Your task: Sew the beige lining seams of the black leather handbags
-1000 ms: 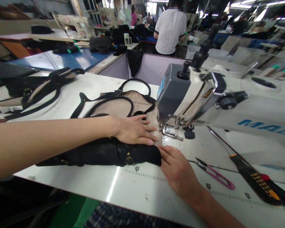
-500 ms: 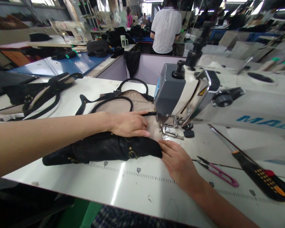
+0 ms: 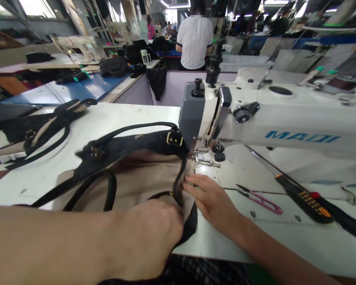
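Note:
A black leather bag with a beige lining (image 3: 136, 174) lies on the white table (image 3: 130, 114), its end under the head of the sewing machine (image 3: 201, 114). My left hand (image 3: 145, 233) sits at the near edge, fingers closed on the bag's black rim. My right hand (image 3: 210, 198) lies to the right of it, fingers stretched flat against the lining's edge, just in front of the presser foot (image 3: 203, 160). The bag's black strap with a brass buckle (image 3: 173, 138) runs up beside the needle.
Pink thread snips (image 3: 261, 200) and a black screwdriver with an orange-marked handle (image 3: 308, 200) lie on the table to the right. Another black bag (image 3: 38, 126) rests at the far left. A person in a white shirt (image 3: 194, 37) stands behind, back turned.
The bag has been turned and pulled toward me, so the beige lining now faces up. My left hand moved from the top of the bag to its near edge and closed on it.

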A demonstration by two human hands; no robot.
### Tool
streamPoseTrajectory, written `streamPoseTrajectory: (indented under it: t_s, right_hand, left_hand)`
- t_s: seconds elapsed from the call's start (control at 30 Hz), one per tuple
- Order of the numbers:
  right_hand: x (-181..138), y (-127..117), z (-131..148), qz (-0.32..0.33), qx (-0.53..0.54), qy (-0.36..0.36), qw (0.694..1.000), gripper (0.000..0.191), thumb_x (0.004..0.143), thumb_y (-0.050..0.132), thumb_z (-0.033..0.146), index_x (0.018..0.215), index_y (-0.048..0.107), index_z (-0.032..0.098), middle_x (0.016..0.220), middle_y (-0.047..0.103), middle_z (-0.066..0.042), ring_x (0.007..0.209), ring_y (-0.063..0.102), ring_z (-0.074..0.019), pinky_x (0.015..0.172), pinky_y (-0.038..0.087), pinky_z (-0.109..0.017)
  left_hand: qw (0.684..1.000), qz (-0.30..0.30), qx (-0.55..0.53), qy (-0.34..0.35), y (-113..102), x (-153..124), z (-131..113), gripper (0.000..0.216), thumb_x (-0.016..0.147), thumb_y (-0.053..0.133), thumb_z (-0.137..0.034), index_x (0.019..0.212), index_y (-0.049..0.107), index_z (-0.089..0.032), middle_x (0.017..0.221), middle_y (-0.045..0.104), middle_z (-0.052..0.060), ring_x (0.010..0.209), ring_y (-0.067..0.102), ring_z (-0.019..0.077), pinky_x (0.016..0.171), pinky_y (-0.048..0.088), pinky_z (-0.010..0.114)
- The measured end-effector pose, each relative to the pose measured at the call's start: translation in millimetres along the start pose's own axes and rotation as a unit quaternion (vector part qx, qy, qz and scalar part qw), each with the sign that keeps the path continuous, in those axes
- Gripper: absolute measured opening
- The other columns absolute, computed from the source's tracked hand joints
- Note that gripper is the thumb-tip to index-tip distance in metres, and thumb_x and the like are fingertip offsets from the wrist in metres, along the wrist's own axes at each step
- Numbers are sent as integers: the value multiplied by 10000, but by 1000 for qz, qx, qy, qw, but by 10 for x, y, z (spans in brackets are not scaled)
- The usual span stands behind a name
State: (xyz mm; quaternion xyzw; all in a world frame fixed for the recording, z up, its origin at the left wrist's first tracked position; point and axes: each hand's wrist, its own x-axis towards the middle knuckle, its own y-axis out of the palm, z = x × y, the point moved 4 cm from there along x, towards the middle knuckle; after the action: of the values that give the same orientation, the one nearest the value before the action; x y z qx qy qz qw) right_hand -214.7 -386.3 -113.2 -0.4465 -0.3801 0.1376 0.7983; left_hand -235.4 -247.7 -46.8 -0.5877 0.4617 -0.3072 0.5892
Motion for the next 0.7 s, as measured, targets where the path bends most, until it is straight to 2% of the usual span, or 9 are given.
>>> streamPoseTrajectory:
  t_s: [0.07,0.13,0.27,0.33,0.43,0.5,0.53,0.6,0.7]
  right_hand:
    - [-71,14,159,-8,36,2,999,359,865,361,9,1035,672,66,1021,652,-163,995,592,-255,909,556,-412]
    - [-147,28,292,-20,57,1,998,379,872,334,11,1007,681,80,981,651,-157,982,593,-256,888,567,-406]
    - [-234,11,391,-13,57,5,998,400,867,355,-26,1076,676,88,1099,628,-158,1116,541,-264,962,520,-437]
    - [-233,-14,393,0,79,11,997,371,858,387,-22,1082,670,63,1075,634,-160,1098,546,-257,964,520,-424]
    - [-202,-43,359,-5,156,43,987,412,762,393,-29,1030,684,86,1107,624,-145,1125,532,-246,970,511,-416]
    - [-184,-58,305,-39,199,74,976,469,690,378,-33,986,697,142,1130,626,-112,1136,541,-226,969,506,-419]
    - [-179,-61,274,-55,214,86,971,497,672,367,-40,977,699,168,1136,631,-92,1144,544,-214,974,500,-423]
    - [-173,-56,219,-70,224,100,967,550,672,336,-62,995,696,201,1132,644,-58,1178,535,-194,1000,481,-433]
    - [-161,-43,159,-74,202,115,970,528,752,330,-80,1014,693,200,1128,652,-56,1209,522,-184,1015,476,-414]
  left_hand:
    - [997,-25,36,60,34,110,-4,119,837,521,-159,904,615,-133,934,638,83,810,583,211,715,516,319]
    - [995,-44,72,56,77,179,79,239,876,444,-149,1071,575,-107,1090,598,127,927,579,249,782,524,363]
    - [968,45,191,-154,220,96,476,512,840,439,-127,1346,406,-49,980,599,184,755,607,292,520,497,371]
    - [954,65,223,-188,246,22,608,469,845,412,-106,1306,458,-35,926,607,176,694,603,281,455,453,348]
    - [975,1,211,-74,226,39,609,352,878,384,-90,1175,572,-96,1058,614,137,822,612,243,626,495,359]
    - [978,-62,196,19,199,89,576,409,872,419,-97,1271,513,-111,1345,497,127,1148,518,253,908,445,388]
    - [979,-85,181,32,188,116,593,503,855,454,-114,1356,428,-102,1438,410,126,1265,426,256,1011,369,401]
    - [986,-97,137,-6,189,163,701,676,804,505,-153,1441,291,-82,1478,357,139,1302,389,265,1061,286,425]
    - [992,-66,98,-50,256,176,859,669,794,487,-181,1438,322,-107,1428,436,134,1170,506,272,971,337,432]
